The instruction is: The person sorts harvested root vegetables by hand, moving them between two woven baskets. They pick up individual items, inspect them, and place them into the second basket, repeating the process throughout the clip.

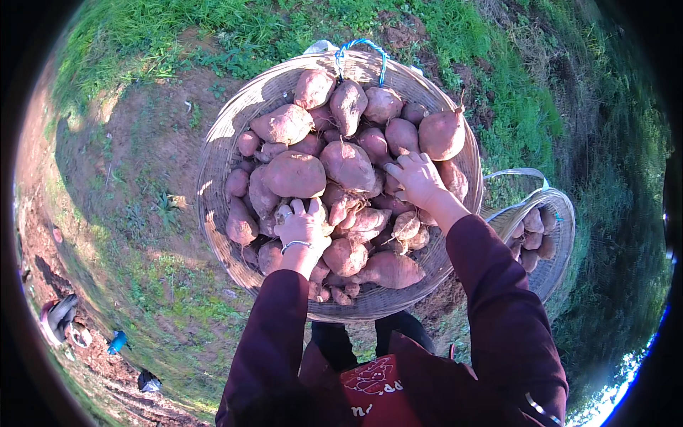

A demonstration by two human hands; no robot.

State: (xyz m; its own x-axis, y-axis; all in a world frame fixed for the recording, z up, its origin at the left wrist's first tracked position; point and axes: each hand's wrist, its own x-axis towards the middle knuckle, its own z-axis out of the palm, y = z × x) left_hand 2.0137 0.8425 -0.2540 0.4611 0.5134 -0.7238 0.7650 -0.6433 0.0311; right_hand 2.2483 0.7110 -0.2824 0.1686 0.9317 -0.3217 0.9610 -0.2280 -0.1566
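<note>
A large round woven basket [216, 133] full of purple-skinned sweet potatoes [295, 174] fills the middle of the view. My left hand [303, 227], with a ring and a bracelet, rests on the pile just below a big oval sweet potato; its fingertips touch the tubers, and whether it grips one is hidden. Right of centre, my right hand [417, 179] lies on the pile with its fingers spread, below a large round sweet potato [442, 134]. A cluster of small rooty sweet potatoes [347, 208] shows between my hands.
A blue-and-white cord handle [363, 41] arches over the basket's far rim. At the right stands a smaller woven basket [563, 240] with more sweet potatoes [532, 240]. Grass and bare soil [155, 144] surround them. A blue object [117, 341] and dark bundles lie at the lower left.
</note>
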